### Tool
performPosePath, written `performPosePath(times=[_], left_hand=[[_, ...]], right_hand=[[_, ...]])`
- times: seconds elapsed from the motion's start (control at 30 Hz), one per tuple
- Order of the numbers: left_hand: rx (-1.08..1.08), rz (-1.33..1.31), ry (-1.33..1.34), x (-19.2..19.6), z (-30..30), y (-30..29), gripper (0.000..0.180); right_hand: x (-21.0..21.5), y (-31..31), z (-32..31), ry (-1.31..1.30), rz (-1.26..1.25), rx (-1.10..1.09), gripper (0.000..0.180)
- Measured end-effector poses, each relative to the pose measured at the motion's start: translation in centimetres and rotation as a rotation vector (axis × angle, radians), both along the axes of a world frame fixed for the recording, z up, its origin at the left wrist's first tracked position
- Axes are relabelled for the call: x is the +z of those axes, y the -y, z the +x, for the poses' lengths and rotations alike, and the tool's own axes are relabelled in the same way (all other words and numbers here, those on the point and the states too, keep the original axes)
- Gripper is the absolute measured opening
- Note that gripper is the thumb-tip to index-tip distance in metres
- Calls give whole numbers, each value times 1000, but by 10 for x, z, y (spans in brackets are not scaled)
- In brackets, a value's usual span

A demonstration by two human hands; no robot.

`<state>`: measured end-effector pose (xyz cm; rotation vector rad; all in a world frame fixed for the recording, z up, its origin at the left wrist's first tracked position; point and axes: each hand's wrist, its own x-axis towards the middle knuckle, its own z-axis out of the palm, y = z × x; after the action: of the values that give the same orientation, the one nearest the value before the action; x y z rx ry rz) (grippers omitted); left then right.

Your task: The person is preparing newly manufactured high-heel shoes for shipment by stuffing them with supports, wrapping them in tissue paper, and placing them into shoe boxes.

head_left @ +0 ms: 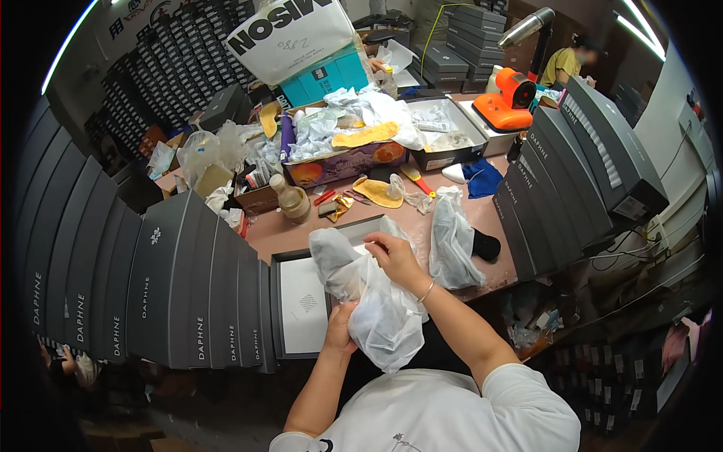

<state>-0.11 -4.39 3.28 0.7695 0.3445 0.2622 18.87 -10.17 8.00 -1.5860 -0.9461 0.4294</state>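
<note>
A bundle wrapped in thin white tissue paper (pixel 388 324) is held in front of my body; what is inside is hidden. My left hand (pixel 343 329) grips it from the left side, fingers behind the paper. Over its upper part my right hand (pixel 397 260) is closed, thumb and fingers pinched on the wrapping. Below and left of the bundle lies an open dark grey shoe box (pixel 301 320) with a white inside. To the right, a second tissue wrapping (pixel 450 245) rests on the table, a black rounded end (pixel 486 245) sticking out of it.
Stacked grey shoe boxes flank me on the left (pixel 169 279) and right (pixel 561 181). Farther back stand a purple carton (pixel 346 166) full of crumpled paper, an orange device (pixel 504 109), a glue bottle (pixel 292 202), yellow insoles (pixel 379 191) and a red-and-yellow brush (pixel 416 179). A person in yellow sits at the far right.
</note>
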Motion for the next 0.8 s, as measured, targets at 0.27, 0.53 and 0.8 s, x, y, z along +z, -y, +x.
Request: performPosePath(times=[0.27, 0.53, 0.8], left_hand=[[453, 23, 20, 23, -11, -43, 46], [404, -174, 225, 45, -11, 3, 60], [734, 194, 138, 48, 4, -97, 29]], right_hand=[[4, 84, -18, -455, -262, 479, 26], [-17, 66, -67, -353, 12, 244, 56], [22, 84, -28, 87, -153, 139, 70]])
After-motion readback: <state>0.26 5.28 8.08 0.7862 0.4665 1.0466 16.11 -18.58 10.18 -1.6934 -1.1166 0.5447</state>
